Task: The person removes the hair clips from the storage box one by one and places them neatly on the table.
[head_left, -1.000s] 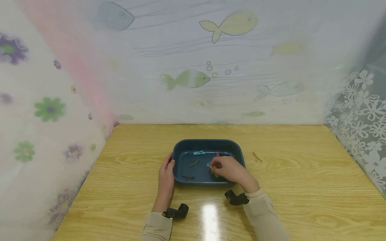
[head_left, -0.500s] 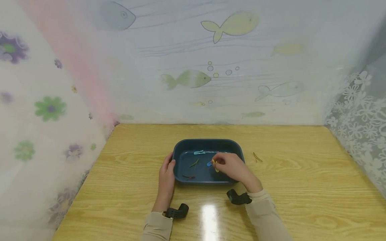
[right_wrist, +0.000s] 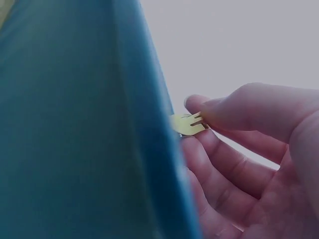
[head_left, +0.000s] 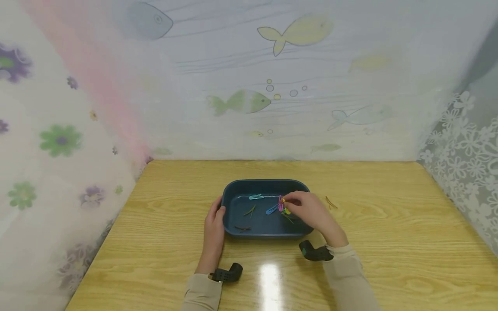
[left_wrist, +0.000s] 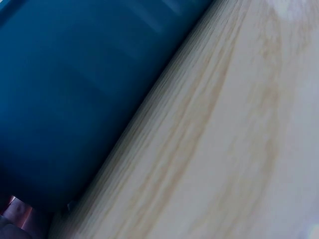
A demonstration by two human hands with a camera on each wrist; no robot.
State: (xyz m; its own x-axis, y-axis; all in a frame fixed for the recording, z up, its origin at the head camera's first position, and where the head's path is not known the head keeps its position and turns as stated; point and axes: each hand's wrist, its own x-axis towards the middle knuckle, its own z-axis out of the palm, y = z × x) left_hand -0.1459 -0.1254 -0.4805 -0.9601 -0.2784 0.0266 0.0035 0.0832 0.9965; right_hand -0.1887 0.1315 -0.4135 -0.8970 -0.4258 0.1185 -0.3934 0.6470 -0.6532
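In the head view, my left hand point(head_left: 214, 224) rests against the left end of a dark blue basin point(head_left: 268, 236), thumb at the rim and fingers along the outer wall. Over the basin's right part, my right hand point(head_left: 311, 209) pinches a yellow snap hair clip point(right_wrist: 187, 124) between thumb and fingers, plainest in the right wrist view. Near those fingertips lie a pink hair clip point(head_left: 280, 204), a blue hair clip point(head_left: 272, 210) and a green bobby pin point(head_left: 289, 219). The left wrist view mostly shows the basin's outer wall point(left_wrist: 84, 89); only bits of fingers appear there.
A light blue hair clip point(head_left: 256, 197), a second green bobby pin point(head_left: 250, 211) and a brown bobby pin point(head_left: 243, 228) lie farther left in the basin. Another brown bobby pin point(head_left: 331, 202) is on the wooden table point(head_left: 389, 242), right of the basin. Patterned curtains point(head_left: 218, 138) surround the table.
My right hand has moved a little right and away from me with the yellow hair clip, uncovering the pink clip and the green bobby pin beneath. The left hand has stayed put.
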